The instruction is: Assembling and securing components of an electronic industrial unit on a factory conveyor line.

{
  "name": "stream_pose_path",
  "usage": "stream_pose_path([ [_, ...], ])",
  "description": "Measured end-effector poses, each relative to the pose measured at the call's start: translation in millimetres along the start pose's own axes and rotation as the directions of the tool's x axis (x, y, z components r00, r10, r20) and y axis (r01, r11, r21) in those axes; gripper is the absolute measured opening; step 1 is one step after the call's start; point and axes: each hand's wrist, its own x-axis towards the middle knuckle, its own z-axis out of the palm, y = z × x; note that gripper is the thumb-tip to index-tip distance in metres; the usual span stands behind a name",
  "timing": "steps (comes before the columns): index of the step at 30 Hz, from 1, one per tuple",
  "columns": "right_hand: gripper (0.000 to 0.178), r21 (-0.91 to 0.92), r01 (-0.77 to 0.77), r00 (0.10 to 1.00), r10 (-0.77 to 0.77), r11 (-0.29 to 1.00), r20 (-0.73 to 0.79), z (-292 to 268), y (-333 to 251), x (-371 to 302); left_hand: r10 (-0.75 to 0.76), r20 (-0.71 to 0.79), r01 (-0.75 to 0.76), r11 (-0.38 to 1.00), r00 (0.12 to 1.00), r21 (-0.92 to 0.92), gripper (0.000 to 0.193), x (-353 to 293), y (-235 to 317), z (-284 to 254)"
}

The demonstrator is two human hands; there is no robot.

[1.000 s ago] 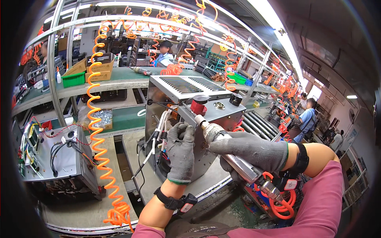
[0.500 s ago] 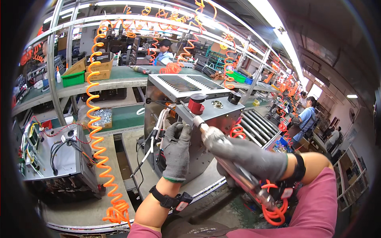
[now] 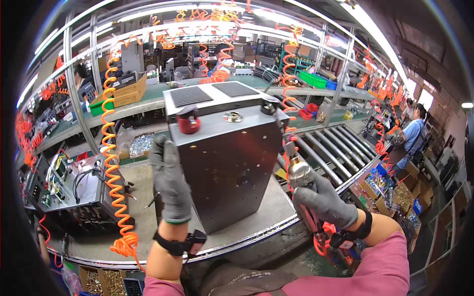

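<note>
A tall metal cabinet (image 3: 232, 182) with a dark side panel stands in front of me. Its top carries two vent grilles, a red-and-black round knob-like part (image 3: 188, 121), a silver round fitting (image 3: 232, 117) and a black cap (image 3: 269, 106). My left hand (image 3: 170, 182), in a grey glove, is raised along the cabinet's left edge, fingers stretched upward; whether they press on it I cannot tell. My gloved right hand (image 3: 328, 200) is wrapped round an air screwdriver (image 3: 300, 172), pointing up beside the cabinet's right side, its tip apart from the panel.
Left of the cabinet, an opened unit (image 3: 74, 192) shows its wires. An orange coiled hose (image 3: 112, 172) hangs between them. A roller conveyor (image 3: 335, 150) runs at the right, near boxes of small parts (image 3: 395, 190). A co-worker (image 3: 414, 133) stands farther right.
The cabinet has turned, so its dark panel faces me and its wired side is hidden. The screwdriver has moved right, away from the top edge. My left hand has shifted left.
</note>
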Motion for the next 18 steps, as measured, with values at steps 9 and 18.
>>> stream_pose_path([
  [9, 0.04, -0.02, 0.178, 0.983, -0.178, 0.984, -0.032, -114.0, 131.2, 16.2, 0.23, 0.092, -0.233, 0.722, 0.969, 0.652, 0.035, 29.2, 6.0, 31.5],
  [18, 0.041, -0.58, 0.645, 0.72, -0.142, 0.498, 0.68, -139.4, 310.7, 73.3, -0.046, -0.074, 0.085, 0.689, 0.996, 0.719, 0.038, 41.5, 19.5, 43.5],
])
